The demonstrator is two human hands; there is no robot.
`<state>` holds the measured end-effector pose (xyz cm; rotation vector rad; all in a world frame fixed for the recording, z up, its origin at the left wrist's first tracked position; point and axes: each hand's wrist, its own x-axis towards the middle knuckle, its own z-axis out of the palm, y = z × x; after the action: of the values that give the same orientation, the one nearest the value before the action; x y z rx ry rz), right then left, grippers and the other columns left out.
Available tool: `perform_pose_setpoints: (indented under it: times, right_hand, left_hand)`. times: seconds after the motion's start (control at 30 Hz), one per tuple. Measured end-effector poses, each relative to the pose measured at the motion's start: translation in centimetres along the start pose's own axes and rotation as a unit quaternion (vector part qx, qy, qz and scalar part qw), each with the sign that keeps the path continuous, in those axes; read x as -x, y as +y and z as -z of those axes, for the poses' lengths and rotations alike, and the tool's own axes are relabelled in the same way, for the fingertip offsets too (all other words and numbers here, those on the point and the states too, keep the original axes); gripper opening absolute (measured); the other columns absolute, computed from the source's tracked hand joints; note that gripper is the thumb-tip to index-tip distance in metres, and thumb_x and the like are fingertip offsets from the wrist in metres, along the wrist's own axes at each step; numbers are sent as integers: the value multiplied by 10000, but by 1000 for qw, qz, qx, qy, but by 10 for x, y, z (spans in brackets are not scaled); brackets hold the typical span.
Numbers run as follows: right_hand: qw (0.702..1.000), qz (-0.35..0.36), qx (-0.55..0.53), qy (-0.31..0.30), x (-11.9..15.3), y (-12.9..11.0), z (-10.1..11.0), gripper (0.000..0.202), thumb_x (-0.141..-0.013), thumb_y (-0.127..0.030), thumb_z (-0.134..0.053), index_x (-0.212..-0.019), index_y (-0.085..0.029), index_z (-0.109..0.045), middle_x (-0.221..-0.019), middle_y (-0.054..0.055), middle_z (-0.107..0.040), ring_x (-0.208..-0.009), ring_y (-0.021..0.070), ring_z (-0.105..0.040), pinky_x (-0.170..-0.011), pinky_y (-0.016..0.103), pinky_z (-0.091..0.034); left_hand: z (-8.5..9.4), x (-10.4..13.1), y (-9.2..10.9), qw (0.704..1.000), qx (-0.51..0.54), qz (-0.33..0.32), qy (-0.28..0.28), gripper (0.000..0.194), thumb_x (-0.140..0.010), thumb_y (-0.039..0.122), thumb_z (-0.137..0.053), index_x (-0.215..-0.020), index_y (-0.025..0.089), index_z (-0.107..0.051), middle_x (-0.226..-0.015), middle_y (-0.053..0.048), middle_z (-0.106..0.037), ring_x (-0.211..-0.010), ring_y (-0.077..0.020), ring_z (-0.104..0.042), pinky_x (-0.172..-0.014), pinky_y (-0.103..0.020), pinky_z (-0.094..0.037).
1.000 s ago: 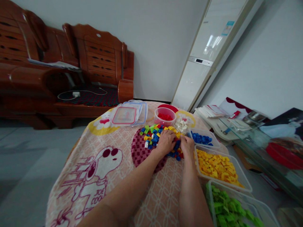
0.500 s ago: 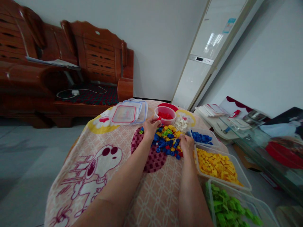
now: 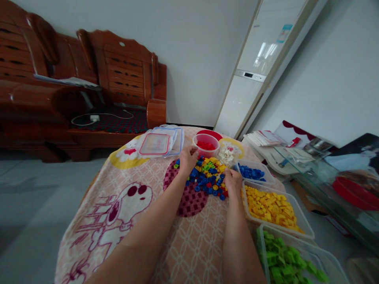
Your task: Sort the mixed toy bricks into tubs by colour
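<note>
A mixed pile of small blue, yellow, green and red pieces (image 3: 209, 177) lies on the patterned cloth. My left hand (image 3: 188, 158) is at the pile's upper left edge, beside a round tub of red pieces (image 3: 206, 145); its fingers are bent together, and anything between them is too small to tell. At the pile's right edge is my right hand (image 3: 233, 180), fingers curled, their tips hidden against the pieces. White pieces (image 3: 226, 156) sit in a heap behind the pile. To the right stand boxes of blue pieces (image 3: 251, 172), yellow pieces (image 3: 271, 205) and green pieces (image 3: 288, 258).
Stacked clear lids (image 3: 155, 143) with red and blue rims lie at the table's back left. A glass-topped stand (image 3: 319, 177) with papers, metal bowls and a red basin is on the right. Behind are a wooden bench (image 3: 127, 75) and a tall white appliance (image 3: 242, 94).
My left hand has drawn slightly back from the red tub, and the red piece seen at its fingertips no longer shows. My right hand has hardly moved.
</note>
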<state>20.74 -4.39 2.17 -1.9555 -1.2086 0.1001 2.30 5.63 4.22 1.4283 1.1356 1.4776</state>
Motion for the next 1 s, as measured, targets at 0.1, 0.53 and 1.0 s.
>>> perform_pose_setpoints:
  times: [0.1, 0.53, 1.0]
  right_hand:
    - [1000, -2, 5, 0, 0, -1, -1, 434, -857, -425, -429, -628, -161, -686, -475, 37, -556, -527, 158, -474, -523, 268, -316]
    - [1000, 7, -2, -5, 1, 0, 0, 426, -860, -419, -439, -649, -156, -700, -480, 33, -557, -528, 154, -485, -532, 259, -315]
    - [1000, 14, 1, 5, 2, -2, 0, 442, -875, -433, -441, -633, -162, -694, -462, 27, -541, -522, 153, -470, -531, 262, -309]
  left_hand:
    - [7, 8, -3, 984, -160, -65, -36, 105, -743, 165, -627, -806, 169, -711, -829, -78, -704, -818, -224, -654, -864, -369, -498]
    - [5, 10, -6, 931, -343, -107, -61, 140, -788, 180, -607, -874, 172, -716, -940, -78, -712, -930, -204, -628, -868, -305, -466]
    - [-8, -5, -5, 971, 223, 84, 19, 232, -661, 226, -661, -860, 111, -692, -622, 7, -654, -542, -91, -580, -592, -222, -492]
